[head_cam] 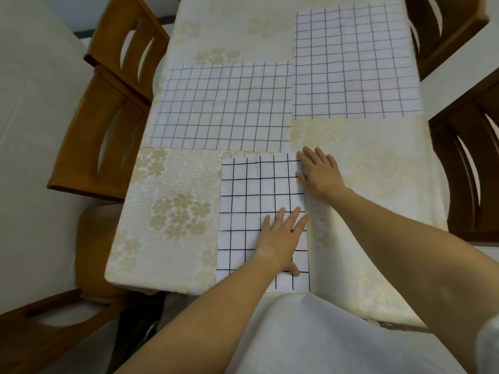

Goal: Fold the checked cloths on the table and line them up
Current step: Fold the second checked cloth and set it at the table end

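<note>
Three white cloths with a dark grid check lie on the tabletop [172,182], which is covered by a cream floral tablecloth. One of them, the folded white checked cloth [251,195], is a narrow upright rectangle at the near edge, and both hands rest on it. The left hand [280,238] lies flat on its lower right part, fingers straight and slightly spread, gripping nothing. The right hand [320,174] lies just beyond the left hand, also flat with fingers extended. Its fingertips touch the cloth's upper right edge and its palm is on the tablecloth beside it. The two other cloths are spread out unfolded. The wide checked cloth [224,109] lies just beyond the fingertips of both hands and to their left. The far checked cloth [353,63] lies well beyond the right hand, and its left edge meets the wide one's right edge. Five wooden chairs surround the tabletop: three brown chair backs [102,130] left of the left hand and two darker chair backs [469,171] right of the right hand.
</note>
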`<state>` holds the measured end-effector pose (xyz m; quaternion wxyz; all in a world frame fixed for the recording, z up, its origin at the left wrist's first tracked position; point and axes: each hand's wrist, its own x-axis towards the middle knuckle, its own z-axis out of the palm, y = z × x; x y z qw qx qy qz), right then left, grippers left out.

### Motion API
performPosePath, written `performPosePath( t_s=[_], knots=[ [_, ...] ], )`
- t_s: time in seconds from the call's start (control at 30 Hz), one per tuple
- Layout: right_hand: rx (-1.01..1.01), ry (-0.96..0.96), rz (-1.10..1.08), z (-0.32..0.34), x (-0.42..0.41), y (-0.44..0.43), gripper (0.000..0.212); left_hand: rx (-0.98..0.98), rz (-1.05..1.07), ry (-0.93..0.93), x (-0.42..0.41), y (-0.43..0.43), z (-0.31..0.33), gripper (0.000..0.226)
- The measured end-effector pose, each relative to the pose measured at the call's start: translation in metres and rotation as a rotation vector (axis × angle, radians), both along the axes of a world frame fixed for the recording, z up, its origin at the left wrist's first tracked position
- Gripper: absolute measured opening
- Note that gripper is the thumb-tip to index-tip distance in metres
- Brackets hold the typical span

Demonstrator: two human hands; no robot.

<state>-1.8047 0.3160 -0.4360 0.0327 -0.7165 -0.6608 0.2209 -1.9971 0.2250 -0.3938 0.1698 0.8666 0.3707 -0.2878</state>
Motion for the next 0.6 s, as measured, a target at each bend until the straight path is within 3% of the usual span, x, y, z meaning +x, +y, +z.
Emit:
performPosePath(
  t_s=[0.17, 0.27, 0.4, 0.6],
  knots=[
    [0.217, 0.227, -0.378, 0.014, -0.010, -0.029, 0.042, 0.016, -0.012, -0.025, 0.001, 0.004, 0.000, 0.136],
    [0.057, 0.234, -0.579, 0.028, -0.018, -0.068, 0.029, 0.010, 0.040, -0.116, 0.009, 0.025, 0.009, 0.103],
    [-0.285, 0.303, -0.565, 0.042, -0.040, -0.122, 0.031, 0.081, -0.096, -0.100, 0.022, 0.051, 0.020, 0.064],
    [-0.375, 0.268, -0.476, 0.043, -0.063, -0.150, 0.025, 0.176, -0.356, 0.005, 0.049, 0.063, 0.032, 0.049]
  ],
)
